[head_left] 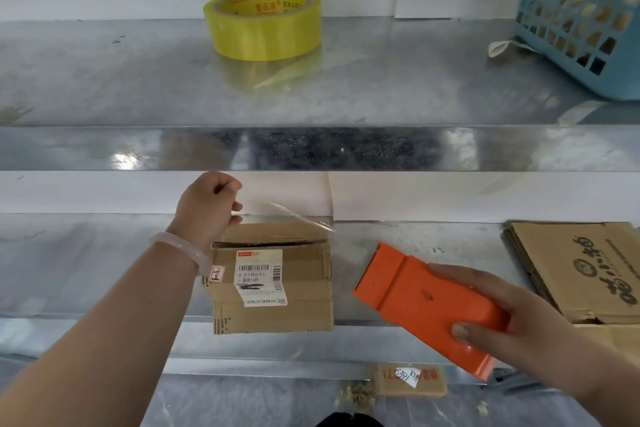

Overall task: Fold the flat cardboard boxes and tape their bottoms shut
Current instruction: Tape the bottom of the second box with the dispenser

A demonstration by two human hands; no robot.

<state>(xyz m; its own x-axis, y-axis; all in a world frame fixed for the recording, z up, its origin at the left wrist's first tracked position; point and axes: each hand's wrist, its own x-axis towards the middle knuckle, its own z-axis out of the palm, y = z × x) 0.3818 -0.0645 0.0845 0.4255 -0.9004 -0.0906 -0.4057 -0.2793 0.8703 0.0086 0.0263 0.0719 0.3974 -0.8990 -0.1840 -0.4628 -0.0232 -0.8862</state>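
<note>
A small folded cardboard box (273, 284) with a white shipping label stands at the front edge of the lower metal shelf (86, 263). Its top flaps are slightly apart. My left hand (207, 206) pinches one end of a clear tape strip (294, 215) above the box's far left corner; the strip runs right to the far right corner. My right hand (502, 315) grips an orange tape cutter (426, 302) to the right of the box, its toothed end pointing at the box. A stack of flat cardboard boxes (581, 270) lies at the right of the shelf.
A yellow tape roll (262, 24) sits on the upper metal shelf (104, 80). A blue plastic basket (585, 14) stands at that shelf's right end. On the floor below lie a small labelled piece of cardboard (408, 380) and scraps.
</note>
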